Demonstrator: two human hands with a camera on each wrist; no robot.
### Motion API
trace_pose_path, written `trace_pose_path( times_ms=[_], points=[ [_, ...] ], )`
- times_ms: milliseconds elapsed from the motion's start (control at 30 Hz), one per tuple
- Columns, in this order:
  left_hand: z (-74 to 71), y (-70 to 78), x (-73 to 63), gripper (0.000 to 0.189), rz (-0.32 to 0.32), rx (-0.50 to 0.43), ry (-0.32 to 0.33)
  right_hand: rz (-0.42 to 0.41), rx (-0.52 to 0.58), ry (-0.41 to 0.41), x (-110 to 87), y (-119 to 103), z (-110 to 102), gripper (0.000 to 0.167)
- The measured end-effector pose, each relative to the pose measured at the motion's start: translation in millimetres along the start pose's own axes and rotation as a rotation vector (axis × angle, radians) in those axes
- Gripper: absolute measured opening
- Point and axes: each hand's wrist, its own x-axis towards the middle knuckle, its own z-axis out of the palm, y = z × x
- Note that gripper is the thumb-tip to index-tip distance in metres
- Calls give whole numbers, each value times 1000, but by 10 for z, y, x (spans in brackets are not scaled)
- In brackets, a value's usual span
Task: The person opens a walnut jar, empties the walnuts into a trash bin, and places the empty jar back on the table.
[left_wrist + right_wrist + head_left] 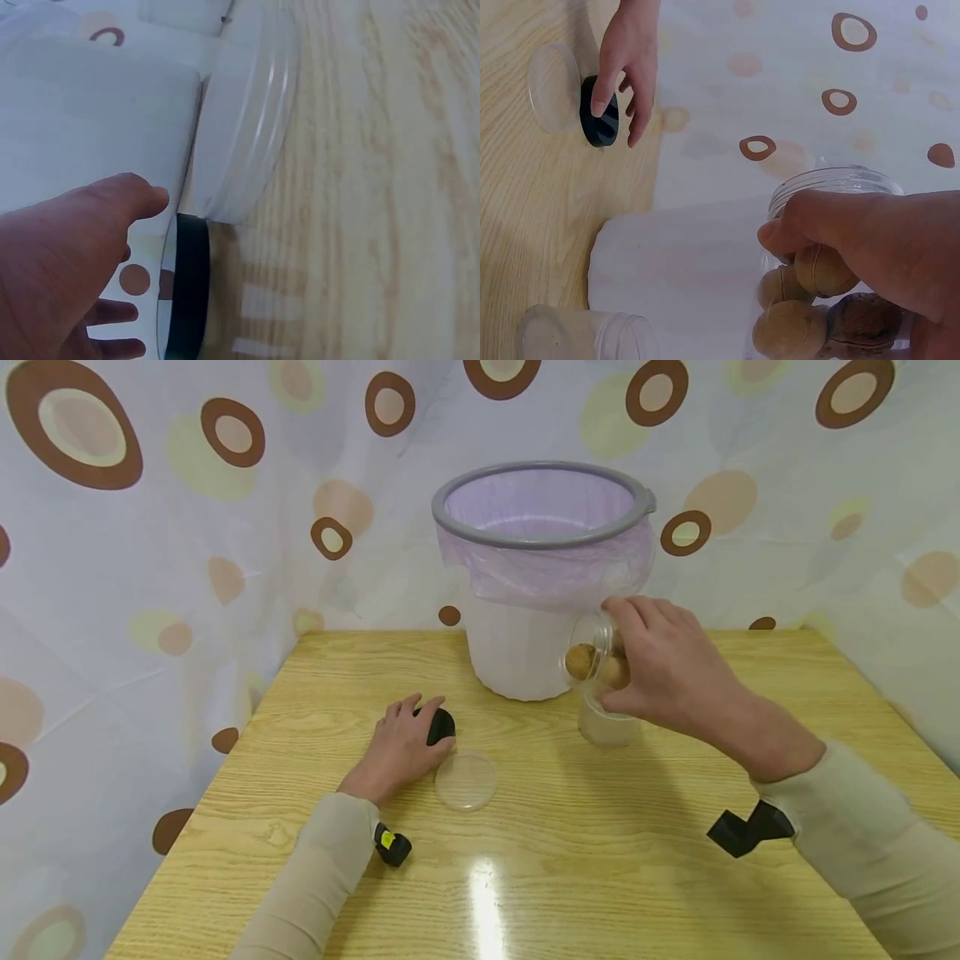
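Observation:
My right hand (667, 664) grips a clear jar (832, 184) tipped over on its side, its mouth facing left. Several walnuts (791, 330) are inside, one of them near the mouth. Below it, on the table, stands a second clear jar (609, 731), partly hidden by the held one. My left hand (401, 743) is at a black lid (442, 727), with the thumb and fingers loosely spread over it; contact is unclear. A clear round lid (467, 782) lies flat on the table beside that hand.
Behind the jars stands a white bin (517, 647) with a grey rim and a pink-purple liner (540, 572) folded over its edge. A patterned cloth (180, 568) hangs around the back and sides of the wooden table (570, 877).

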Motion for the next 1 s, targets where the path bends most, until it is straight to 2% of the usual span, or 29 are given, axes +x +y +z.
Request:
trace_pose_path(
  times_ms=[200, 500, 700, 1000],
  points=[
    [-195, 7, 88, 63, 7, -7, 41, 5, -2, 1, 30, 29, -50, 77],
    [-768, 86, 281, 65, 40, 20, 168, 20, -2, -3, 58, 66, -125, 79],
    [-1102, 196, 379, 66, 86, 13, 237, 4, -4, 22, 101, 89, -198, 79],
    [-1528, 443, 555, 61, 159, -48, 380, 21, -16, 3, 178, 97, -339, 82]
  ],
)
